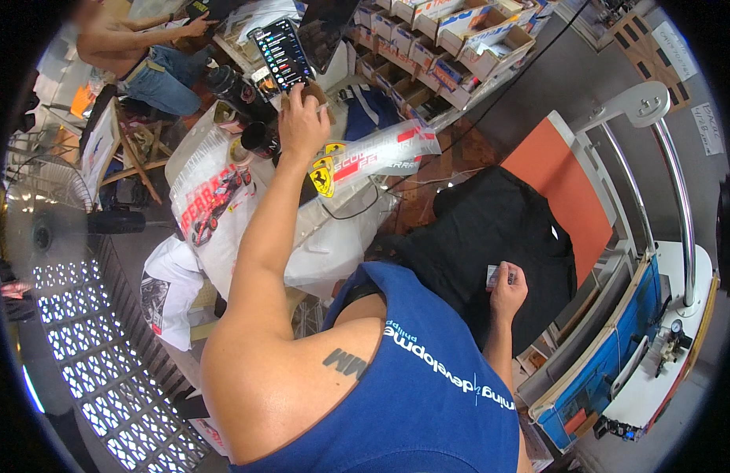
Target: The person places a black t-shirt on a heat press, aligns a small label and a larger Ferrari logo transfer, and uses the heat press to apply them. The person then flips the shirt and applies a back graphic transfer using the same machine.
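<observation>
My left hand (304, 122) reaches forward over the table, its fingers stretched out at the lower edge of a phone (280, 54). The phone is propped up with a lit dark screen showing a list. My right hand (507, 292) is closed, with a small pale tag (492, 276) between the fingers. Below that hand a black shirt (491, 229) lies spread over the orange pad (560, 177) of a press machine. To the right of my left hand lies a clear film sheet with red and yellow prints (373, 162).
A dark bottle (237, 91) and a black cup (259, 140) stand left of my left arm. Another printed sheet (211, 197) covers the table. Carton bins (451, 47) fill the back. A fan (50, 213) and a co-worker (156, 71) are at left; chrome bars (672, 173) rise at right.
</observation>
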The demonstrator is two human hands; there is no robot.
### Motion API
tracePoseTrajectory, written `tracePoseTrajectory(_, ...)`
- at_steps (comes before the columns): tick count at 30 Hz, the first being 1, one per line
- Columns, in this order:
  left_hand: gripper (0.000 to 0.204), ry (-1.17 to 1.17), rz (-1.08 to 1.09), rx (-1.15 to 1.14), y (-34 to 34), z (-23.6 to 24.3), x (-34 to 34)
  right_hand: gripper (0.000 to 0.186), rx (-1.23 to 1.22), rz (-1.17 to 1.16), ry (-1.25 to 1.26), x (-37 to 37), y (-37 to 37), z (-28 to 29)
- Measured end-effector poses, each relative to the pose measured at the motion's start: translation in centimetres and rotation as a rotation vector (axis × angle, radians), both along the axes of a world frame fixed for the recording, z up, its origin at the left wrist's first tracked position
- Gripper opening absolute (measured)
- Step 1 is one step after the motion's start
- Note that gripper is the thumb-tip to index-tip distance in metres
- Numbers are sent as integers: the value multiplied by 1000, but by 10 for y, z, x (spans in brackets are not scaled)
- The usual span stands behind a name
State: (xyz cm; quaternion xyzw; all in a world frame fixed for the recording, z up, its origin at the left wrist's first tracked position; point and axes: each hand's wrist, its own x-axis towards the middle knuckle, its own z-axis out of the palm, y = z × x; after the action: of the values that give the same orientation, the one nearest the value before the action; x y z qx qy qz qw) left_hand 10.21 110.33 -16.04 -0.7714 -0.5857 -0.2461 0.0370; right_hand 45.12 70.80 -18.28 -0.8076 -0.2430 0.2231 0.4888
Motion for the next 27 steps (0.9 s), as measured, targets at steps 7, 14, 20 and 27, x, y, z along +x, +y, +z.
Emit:
tracePoseTrajectory(7,34,184,56,261,35,29,-18,23,-5,-23,32,0,-1,-3)
tracePoseTrajectory(14,34,177,-65,155,-6,7,-23,23,34,-18,-12,0,-2,-7)
tracePoseTrajectory(20,28,139,-56,397,33,23,-26,23,15,-27,-11,0,-2,-10)
tracePoseTrajectory(27,31,211,9,438,42,31,-27,24,31,-17,-26,-1,-2,-8)
